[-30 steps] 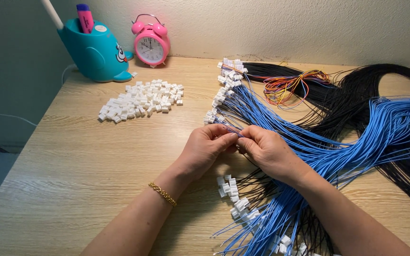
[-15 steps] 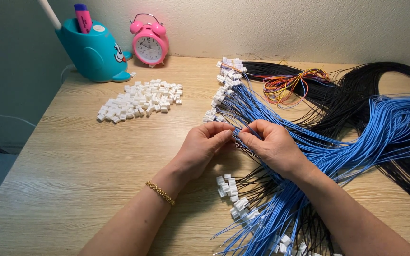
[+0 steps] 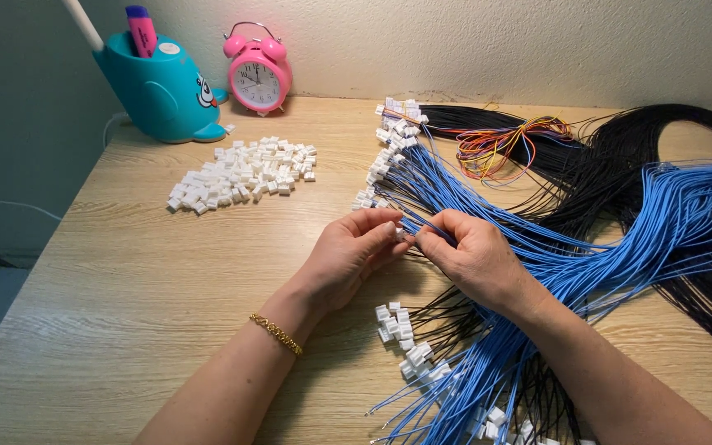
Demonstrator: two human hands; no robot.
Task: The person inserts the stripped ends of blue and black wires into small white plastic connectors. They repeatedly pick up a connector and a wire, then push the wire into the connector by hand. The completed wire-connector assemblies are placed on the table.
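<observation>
Both hands have drawn closer, left hand (image 3: 348,255) and right hand (image 3: 475,259) pinching a blue wire (image 3: 422,224) between fingertips.

head view | worn on the person's head | looks steeply down and forward across the bench (image 3: 125,313) to its far edge | close above hands

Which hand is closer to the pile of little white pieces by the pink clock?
Left. The left hand lies below and right of the pile of white connector housings, apart from it. The right hand is farther right, over the blue wires.
</observation>
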